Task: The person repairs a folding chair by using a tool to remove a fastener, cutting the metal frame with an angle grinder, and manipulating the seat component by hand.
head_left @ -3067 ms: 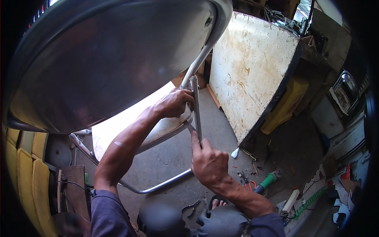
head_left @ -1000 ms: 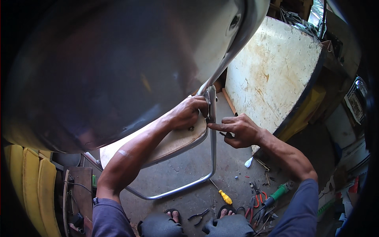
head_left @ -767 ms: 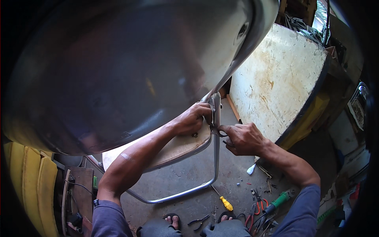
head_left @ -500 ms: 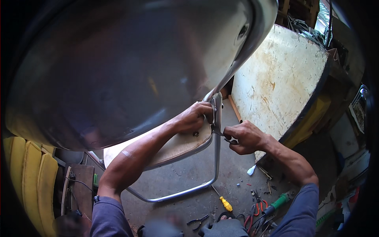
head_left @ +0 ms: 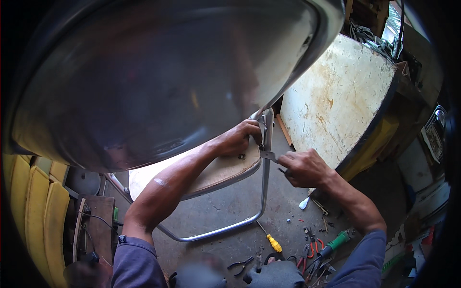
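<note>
A chair-like metal tube frame (head_left: pixel 263 192) stands in front of me with a pale wooden seat board (head_left: pixel 216 173) in it. My left hand (head_left: pixel 242 137) is closed at the frame's right corner, over the board's edge; what its fingertips grip is hidden. My right hand (head_left: pixel 307 168) is closed round a flat metal hand tool (head_left: pixel 269 155). The tool's end meets the frame at that corner, just below my left fingers. A large glossy grey curved shell (head_left: pixel 158 86) rises over the board and hides much of it.
A scuffed white panel (head_left: pixel 341 96) leans at the right. On the floor lie a yellow-handled screwdriver (head_left: pixel 274 244), black pliers (head_left: pixel 240 264), red-handled pliers (head_left: pixel 312 247) and a green power tool (head_left: pixel 338 241). Yellow cushions (head_left: pixel 36 211) and a wooden stool (head_left: pixel 96 223) are at the left.
My right hand has moved slightly right and turned, and the tool's flat end now shows more. My left hand stays at the corner. The shell appears slightly shifted up and right.
</note>
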`<state>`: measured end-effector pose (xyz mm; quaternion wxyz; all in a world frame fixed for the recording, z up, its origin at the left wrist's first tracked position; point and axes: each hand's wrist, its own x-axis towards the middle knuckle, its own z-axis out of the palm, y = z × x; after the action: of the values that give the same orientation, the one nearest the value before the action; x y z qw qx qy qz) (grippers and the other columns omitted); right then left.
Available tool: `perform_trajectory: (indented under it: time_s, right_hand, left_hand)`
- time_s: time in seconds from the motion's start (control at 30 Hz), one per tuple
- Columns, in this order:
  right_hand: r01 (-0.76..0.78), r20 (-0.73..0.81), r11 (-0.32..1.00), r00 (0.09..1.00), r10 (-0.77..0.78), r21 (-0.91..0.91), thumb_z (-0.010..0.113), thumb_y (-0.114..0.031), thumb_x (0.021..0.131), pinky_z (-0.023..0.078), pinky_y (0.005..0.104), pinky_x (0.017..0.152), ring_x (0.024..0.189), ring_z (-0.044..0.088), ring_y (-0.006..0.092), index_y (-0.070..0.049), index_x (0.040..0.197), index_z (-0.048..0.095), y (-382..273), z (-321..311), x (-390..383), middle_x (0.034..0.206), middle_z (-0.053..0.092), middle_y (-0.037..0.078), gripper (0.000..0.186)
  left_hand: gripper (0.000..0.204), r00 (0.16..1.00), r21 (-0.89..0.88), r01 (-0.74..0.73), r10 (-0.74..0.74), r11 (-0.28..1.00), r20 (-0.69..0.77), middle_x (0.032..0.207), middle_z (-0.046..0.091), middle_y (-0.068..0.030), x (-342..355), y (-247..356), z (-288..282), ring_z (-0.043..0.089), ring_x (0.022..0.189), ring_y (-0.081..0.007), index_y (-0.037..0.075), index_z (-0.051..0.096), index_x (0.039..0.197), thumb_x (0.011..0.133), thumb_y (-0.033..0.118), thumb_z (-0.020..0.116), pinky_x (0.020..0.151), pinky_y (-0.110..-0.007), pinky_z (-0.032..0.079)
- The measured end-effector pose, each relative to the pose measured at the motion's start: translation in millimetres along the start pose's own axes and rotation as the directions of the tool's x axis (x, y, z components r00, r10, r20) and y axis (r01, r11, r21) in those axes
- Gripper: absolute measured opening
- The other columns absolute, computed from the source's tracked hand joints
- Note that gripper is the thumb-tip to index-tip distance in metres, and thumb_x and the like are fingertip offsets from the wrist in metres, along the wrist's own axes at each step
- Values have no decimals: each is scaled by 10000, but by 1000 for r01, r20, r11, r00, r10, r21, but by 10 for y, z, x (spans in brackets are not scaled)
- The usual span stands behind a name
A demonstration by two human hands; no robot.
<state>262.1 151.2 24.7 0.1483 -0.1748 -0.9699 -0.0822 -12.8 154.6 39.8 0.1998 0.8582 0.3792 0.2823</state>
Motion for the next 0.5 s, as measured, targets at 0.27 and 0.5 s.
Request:
perform_trajectory:
  time_s: [0.27,0.5]
  right_hand:
    - [-252,31,967,967,252,-27,670,-112,770,534,394,494,549,647,269,-63,899,599,-501,-286,-241,678,614,99,156]
    - [-344,2,934,938,346,-100,687,-143,753,542,399,482,536,659,301,-42,899,601,-895,-337,-165,673,620,131,197]
  left_hand:
    - [464,999,-106,37,-34,994,23,1044,679,-124,22,-13,-9,636,1064,-300,38,745,911,644,-133,407,983,-399,469]
    - [458,999,-174,43,-42,984,12,1047,668,-138,41,-93,67,629,1071,-307,18,729,903,647,-143,385,991,-391,460]
